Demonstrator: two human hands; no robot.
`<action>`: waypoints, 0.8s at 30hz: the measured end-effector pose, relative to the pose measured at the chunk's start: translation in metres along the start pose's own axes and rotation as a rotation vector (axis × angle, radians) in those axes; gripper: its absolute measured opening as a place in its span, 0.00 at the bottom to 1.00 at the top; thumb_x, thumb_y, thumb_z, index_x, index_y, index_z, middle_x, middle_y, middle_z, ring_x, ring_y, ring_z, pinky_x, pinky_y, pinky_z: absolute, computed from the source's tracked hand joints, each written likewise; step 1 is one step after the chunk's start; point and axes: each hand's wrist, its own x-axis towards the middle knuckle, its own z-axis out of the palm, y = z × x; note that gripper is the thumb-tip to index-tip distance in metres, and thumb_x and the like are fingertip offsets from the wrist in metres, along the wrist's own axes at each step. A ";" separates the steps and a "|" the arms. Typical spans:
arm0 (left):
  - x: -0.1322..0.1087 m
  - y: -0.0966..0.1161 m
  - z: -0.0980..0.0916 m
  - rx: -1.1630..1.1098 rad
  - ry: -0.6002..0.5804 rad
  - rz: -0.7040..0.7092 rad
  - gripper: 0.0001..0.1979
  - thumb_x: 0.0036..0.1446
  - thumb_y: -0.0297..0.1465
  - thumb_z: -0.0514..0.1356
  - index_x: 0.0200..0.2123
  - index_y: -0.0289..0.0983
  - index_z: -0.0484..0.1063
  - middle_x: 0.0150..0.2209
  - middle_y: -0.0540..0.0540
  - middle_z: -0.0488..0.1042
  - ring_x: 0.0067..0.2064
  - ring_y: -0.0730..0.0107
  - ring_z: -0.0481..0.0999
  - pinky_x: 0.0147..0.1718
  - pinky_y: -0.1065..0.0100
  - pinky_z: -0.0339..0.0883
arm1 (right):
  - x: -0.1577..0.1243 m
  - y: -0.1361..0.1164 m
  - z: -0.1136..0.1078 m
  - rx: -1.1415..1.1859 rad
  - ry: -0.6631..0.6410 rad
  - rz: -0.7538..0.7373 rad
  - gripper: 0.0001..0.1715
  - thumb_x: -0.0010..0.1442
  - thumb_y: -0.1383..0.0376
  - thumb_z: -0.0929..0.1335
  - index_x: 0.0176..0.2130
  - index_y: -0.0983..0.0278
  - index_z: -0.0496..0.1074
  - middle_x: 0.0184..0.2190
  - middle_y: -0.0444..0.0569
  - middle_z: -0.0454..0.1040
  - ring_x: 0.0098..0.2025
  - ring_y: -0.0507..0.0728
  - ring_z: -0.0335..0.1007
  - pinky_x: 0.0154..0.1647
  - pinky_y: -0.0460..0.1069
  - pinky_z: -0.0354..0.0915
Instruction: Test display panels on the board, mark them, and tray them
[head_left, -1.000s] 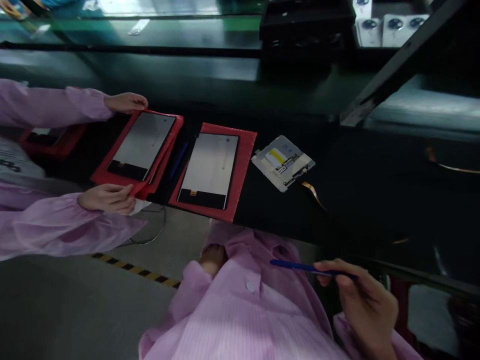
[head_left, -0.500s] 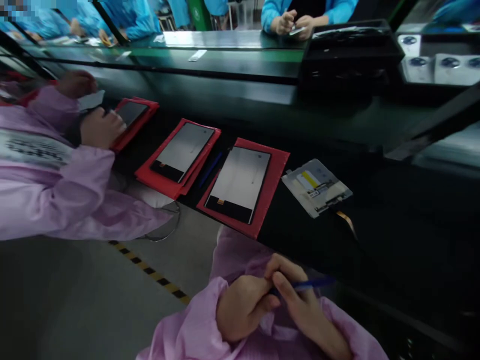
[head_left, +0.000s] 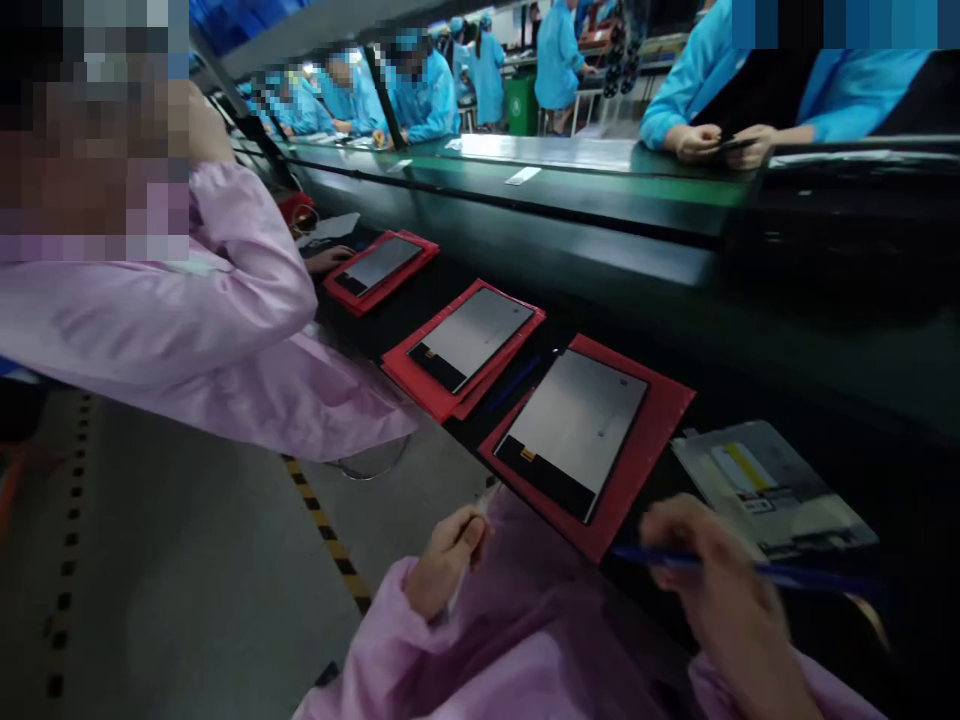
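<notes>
My right hand [head_left: 724,580] is closed around a long blue pen-like stick [head_left: 814,577], slightly blurred, over the bench's front edge. My left hand [head_left: 450,555] is over my lap with its fingers curled together. Something pale shows at its fingertips, but I cannot make it out. Nearest to the hands, a flat display panel [head_left: 577,420], pale with a black lower strip and a small orange tab, lies on a red sheet [head_left: 664,410]. To its right is a flat grey part [head_left: 787,490] with a yellow strip and a thin orange cable, partly behind my right hand.
Further left lie two more panels, one [head_left: 476,335] and another [head_left: 379,265], on red sheets. Another blue stick [head_left: 517,380] lies between panels. A co-worker's pink sleeve [head_left: 247,290] reaches in at left. A dark bin [head_left: 862,220] stands at the back right.
My hands, together around the blue stick before, have come apart. My right hand has moved right and up with the stick, my left hand to the left. The view has shifted left.
</notes>
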 end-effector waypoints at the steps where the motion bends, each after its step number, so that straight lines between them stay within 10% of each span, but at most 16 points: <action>1: 0.008 0.001 0.007 -0.016 0.063 0.026 0.35 0.52 0.60 0.51 0.33 0.29 0.62 0.22 0.49 0.59 0.23 0.79 0.59 0.24 0.73 0.55 | 0.009 -0.004 0.009 0.018 -0.126 0.058 0.49 0.44 0.31 0.50 0.34 0.73 0.60 0.22 0.44 0.62 0.20 0.35 0.56 0.21 0.35 0.57; 6: 0.034 0.006 0.052 -0.030 0.328 0.152 0.30 0.59 0.55 0.47 0.42 0.31 0.62 0.30 0.47 0.63 0.29 0.77 0.62 0.30 0.72 0.59 | 0.061 -0.008 0.059 0.008 -0.163 0.071 0.45 0.44 0.35 0.58 0.46 0.67 0.65 0.39 0.46 0.69 0.32 0.31 0.65 0.31 0.27 0.64; 11: 0.042 -0.008 0.058 0.197 0.413 0.159 0.22 0.62 0.43 0.50 0.54 0.36 0.61 0.44 0.44 0.68 0.42 0.70 0.67 0.46 0.66 0.58 | 0.087 0.014 0.073 -0.018 -0.075 0.012 0.37 0.47 0.40 0.58 0.45 0.66 0.61 0.32 0.43 0.67 0.29 0.29 0.60 0.29 0.27 0.60; 24: 0.057 -0.033 0.062 0.013 0.385 0.184 0.22 0.60 0.47 0.48 0.28 0.33 0.60 0.26 0.47 0.60 0.30 0.75 0.60 0.29 0.72 0.54 | 0.083 0.018 0.078 -0.310 -0.020 0.002 0.38 0.51 0.41 0.54 0.28 0.75 0.62 0.24 0.42 0.64 0.22 0.25 0.43 0.25 0.24 0.42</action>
